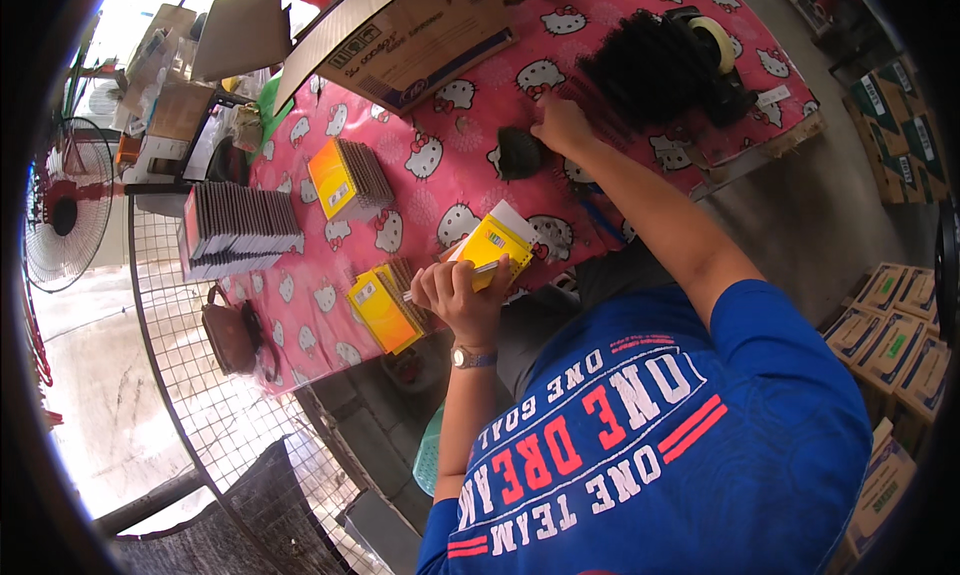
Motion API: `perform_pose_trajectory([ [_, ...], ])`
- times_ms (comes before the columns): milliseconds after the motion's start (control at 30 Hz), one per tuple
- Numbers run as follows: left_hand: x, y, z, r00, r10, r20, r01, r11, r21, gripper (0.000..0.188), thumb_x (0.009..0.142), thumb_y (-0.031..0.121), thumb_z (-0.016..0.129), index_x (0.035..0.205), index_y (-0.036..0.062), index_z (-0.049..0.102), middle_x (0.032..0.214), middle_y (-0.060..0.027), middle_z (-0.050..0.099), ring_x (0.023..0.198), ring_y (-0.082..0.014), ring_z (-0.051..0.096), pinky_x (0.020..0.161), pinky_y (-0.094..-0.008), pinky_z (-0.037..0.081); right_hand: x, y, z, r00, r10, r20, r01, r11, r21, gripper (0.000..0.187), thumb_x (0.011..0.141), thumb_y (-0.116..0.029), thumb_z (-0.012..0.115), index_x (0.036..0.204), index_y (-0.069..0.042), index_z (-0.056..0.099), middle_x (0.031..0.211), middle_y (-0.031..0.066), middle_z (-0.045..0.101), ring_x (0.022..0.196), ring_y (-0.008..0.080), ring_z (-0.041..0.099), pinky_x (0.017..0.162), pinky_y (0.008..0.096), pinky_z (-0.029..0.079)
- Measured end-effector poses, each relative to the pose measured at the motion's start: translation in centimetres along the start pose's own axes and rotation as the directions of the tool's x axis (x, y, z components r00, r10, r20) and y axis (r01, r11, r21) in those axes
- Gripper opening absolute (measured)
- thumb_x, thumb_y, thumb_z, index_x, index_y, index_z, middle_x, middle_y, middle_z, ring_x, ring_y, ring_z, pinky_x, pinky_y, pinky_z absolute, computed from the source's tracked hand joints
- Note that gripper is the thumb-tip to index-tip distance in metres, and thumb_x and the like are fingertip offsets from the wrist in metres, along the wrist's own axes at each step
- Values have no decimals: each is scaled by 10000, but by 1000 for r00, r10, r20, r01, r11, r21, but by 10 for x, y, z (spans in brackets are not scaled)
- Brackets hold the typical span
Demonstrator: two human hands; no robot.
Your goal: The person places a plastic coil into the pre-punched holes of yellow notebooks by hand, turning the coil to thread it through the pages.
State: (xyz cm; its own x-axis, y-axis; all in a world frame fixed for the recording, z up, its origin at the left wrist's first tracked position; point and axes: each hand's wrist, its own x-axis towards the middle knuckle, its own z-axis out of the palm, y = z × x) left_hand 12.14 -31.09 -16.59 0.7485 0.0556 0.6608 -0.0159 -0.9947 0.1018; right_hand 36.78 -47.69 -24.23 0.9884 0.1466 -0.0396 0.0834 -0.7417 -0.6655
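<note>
My left hand (458, 293) is closed around a small yellow notebook (492, 252) with white sheets and a row of punched holes along one edge. A thin pale rod-like piece shows across it at the fingers. Farther right, my right hand (565, 127) reaches over the table with its fingers drawn together. Whatever is in them, if anything, is too small to make out. Beside that hand lie dark thin binding coils (605, 115) and a large heap of black coils (650, 67). A dark rounded object (518, 153) sits just left of my right hand.
Stacks of spiral notebooks stand on the pink patterned tablecloth (425, 200): a grey-edged stack (240, 225), an orange stack (350, 180) and a yellow stack (385, 310). An open cardboard box (420, 45) is at the back. A tape roll (715, 43), brown pouch (232, 337) and fan (65, 215) also show.
</note>
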Motion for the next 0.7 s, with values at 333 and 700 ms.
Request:
perform_pose_trajectory([
  [333,-1,16,-6,998,-16,64,24,992,-127,239,773,261,741,847,87,594,888,-92,593,925,-297,572,1071,-494,343,14,21,6,991,-49,-123,63,991,114,397,847,-183,697,1192,-17,594,965,166,710,906,338,703,821,435,560],
  [700,2,17,-33,962,9,272,25,992,-121,321,837,276,687,1062,71,585,996,-100,605,1008,-304,565,1120,-518,285,-34,-4,-47,925,-366,99,-196,-238,951,354,1037,-244,507,1292,-13,589,910,11,584,774,97,540,695,268,454],
])
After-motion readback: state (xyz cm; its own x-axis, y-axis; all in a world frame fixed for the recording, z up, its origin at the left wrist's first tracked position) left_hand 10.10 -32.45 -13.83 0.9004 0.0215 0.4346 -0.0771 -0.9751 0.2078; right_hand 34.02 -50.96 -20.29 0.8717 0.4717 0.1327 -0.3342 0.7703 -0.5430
